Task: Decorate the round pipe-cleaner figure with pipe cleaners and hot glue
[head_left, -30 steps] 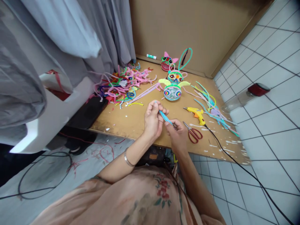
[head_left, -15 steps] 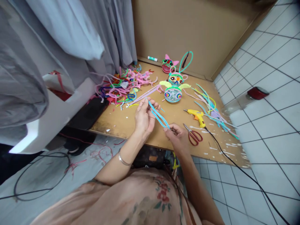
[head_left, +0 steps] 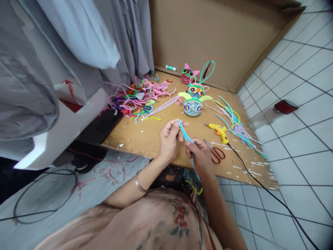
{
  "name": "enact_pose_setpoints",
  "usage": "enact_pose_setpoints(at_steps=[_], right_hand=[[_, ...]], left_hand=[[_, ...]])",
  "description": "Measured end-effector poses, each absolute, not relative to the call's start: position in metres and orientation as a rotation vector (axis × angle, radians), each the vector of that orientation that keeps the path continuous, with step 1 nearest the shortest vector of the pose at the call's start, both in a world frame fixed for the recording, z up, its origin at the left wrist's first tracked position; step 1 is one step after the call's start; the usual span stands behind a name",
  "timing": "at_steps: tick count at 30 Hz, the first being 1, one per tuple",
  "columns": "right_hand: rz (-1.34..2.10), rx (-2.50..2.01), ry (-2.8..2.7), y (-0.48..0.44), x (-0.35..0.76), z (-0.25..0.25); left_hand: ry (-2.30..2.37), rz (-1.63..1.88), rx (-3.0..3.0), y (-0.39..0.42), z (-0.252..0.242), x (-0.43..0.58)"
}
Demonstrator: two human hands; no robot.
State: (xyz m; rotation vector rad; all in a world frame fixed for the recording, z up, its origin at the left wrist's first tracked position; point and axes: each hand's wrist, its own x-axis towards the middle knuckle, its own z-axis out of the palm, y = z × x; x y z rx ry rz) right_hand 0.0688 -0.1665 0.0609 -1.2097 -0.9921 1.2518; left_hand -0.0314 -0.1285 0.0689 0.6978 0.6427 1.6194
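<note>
Both hands hold a light blue pipe cleaner [head_left: 185,134] over the near edge of a low wooden board [head_left: 145,133]. My left hand [head_left: 169,141] pinches its upper end with closed fingers. My right hand [head_left: 199,155] grips it lower down, and the free end hangs below that hand toward my lap. Just right of my right hand lie red-handled scissors [head_left: 216,152] and a yellow glue gun [head_left: 219,131].
A pile of mixed pipe cleaners [head_left: 137,95] lies at the back left, another bunch [head_left: 234,119] at the right. Pipe-cleaner figures [head_left: 194,99] stand mid-board, a glue stick [head_left: 170,67] behind. The glue gun's black cord [head_left: 262,189] runs over white floor tiles. Grey curtain [head_left: 65,45] hangs left.
The pipe cleaner was stretched between my hands half a second ago; now my hands are closer together and its lower end hangs below my right hand.
</note>
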Motion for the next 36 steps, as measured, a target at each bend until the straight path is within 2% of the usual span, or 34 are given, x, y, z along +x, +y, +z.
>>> enact_pose_setpoints(at_steps=[15,24,31,36], right_hand=[[1.021,-1.31,-1.049,-0.172,0.082,0.054],[1.111,-1.247,-1.162,-0.177,0.079,0.06],[0.779,-1.393,-1.336,-0.182,0.069,0.064],[0.726,-1.419,-1.356,-0.184,0.067,0.065]], left_hand=[[0.649,1.603,0.92,-0.129,0.063,-0.029],[0.688,1.576,0.896,-0.134,0.066,-0.027],[0.706,1.563,0.881,-0.136,0.067,-0.028],[0.728,1.54,0.893,-0.135,0.069,-0.029]])
